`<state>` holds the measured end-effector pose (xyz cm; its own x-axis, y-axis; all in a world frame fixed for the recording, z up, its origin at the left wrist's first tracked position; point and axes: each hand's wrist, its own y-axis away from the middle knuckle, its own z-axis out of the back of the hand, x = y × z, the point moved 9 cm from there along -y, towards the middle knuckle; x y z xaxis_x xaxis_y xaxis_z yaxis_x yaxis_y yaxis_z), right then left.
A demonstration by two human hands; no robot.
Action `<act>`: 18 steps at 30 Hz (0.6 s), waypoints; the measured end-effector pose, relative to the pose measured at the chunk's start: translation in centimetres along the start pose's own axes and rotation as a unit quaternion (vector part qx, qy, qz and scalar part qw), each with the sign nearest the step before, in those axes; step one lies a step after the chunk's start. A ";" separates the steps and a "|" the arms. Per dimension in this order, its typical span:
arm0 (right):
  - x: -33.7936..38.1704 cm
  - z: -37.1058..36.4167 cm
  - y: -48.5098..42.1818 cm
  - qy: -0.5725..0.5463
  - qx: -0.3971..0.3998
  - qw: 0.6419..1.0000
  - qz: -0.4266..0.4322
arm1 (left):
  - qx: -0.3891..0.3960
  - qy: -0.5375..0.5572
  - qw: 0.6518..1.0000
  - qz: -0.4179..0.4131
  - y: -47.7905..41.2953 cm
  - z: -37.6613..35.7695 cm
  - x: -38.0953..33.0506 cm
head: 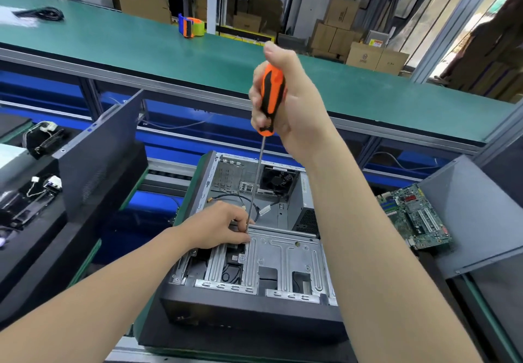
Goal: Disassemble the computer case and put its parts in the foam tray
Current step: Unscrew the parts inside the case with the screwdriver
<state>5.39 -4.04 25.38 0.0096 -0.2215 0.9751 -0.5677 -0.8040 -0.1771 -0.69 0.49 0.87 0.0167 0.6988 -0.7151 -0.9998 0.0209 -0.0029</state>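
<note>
The right grip (291,102) is wrapped tight round the orange handle of the screwdriver (271,96). Straight below it, the left grip (220,228) pinches the thin metal rod near its tip. This is at the edge of the silver drive cage (285,255) in the computer case (249,311). The case lies open under both grips.

The fingers hide the tip, so I cannot tell if it sits in a screw. The rod is long and leans. If the right grip pushes crooked, the tip may slip and poke the left grip's fingers, or chew up the screw head. A loose screw could drop deep into the case, near the black wire (256,212) just behind the left grip.
</note>
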 end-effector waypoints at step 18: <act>-1.3 -3.9 -1.4 -0.185 0.275 0.942 -0.050 | 0.051 -0.019 0.998 0.023 -0.1 0.3 0.7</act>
<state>2.91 -0.49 24.85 0.3842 -0.2248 0.8954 -0.0377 -0.9729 -0.2281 -0.60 1.14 0.58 -0.0272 0.7268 -0.6863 -0.9930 0.0593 0.1021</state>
